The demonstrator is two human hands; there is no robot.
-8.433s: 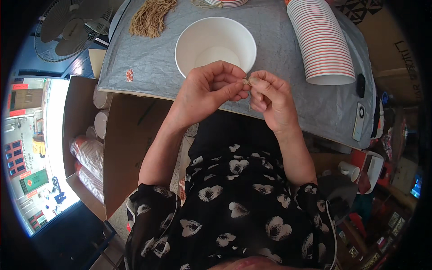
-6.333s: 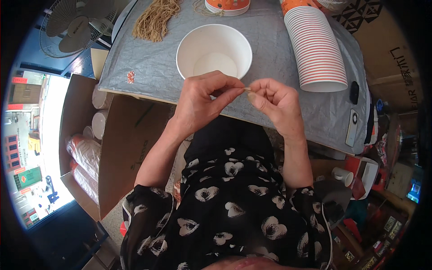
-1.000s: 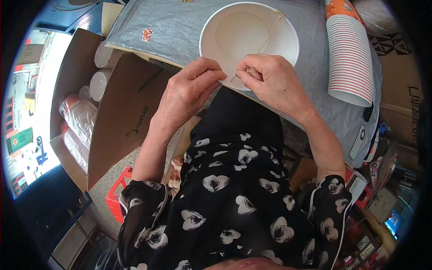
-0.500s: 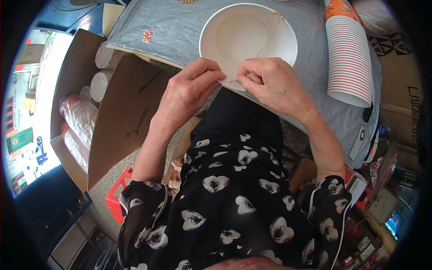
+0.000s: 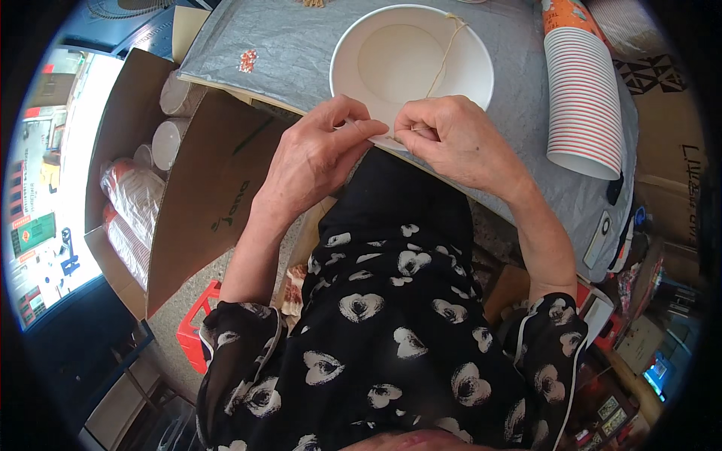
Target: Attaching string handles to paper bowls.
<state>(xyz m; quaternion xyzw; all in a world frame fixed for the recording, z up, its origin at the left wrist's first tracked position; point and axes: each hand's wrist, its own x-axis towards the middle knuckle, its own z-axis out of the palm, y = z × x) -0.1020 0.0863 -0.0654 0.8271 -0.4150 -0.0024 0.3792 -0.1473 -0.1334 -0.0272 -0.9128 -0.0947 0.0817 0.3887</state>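
A large white paper bucket point(image 5: 472, 71) sits tilted toward me at the table's front edge. From its far right rim a thin tan string point(image 5: 447, 59) runs down across the inside to my right hand point(image 5: 462, 143). That hand is closed in a pinch on the string at the near rim. My left hand point(image 5: 312, 154) has thumb and forefinger pinched on the near left rim of the bucket, close to the right fingertips. The string's tip between the two hands is too small to make out.
A stack of striped paper cups point(image 5: 583, 101) lies on the grey-covered table point(image 5: 286, 49) at the right, with a phone point(image 5: 599, 239) nearer me. Small red and white bits point(image 5: 247, 61) lie at the left. An open cardboard box point(image 5: 199, 180) of cups stands left, above a red stool point(image 5: 197, 327).
The bucket has shifted slightly left. My left fingertips have moved right along the rim, closer to the right hand, which stays nearly in place.
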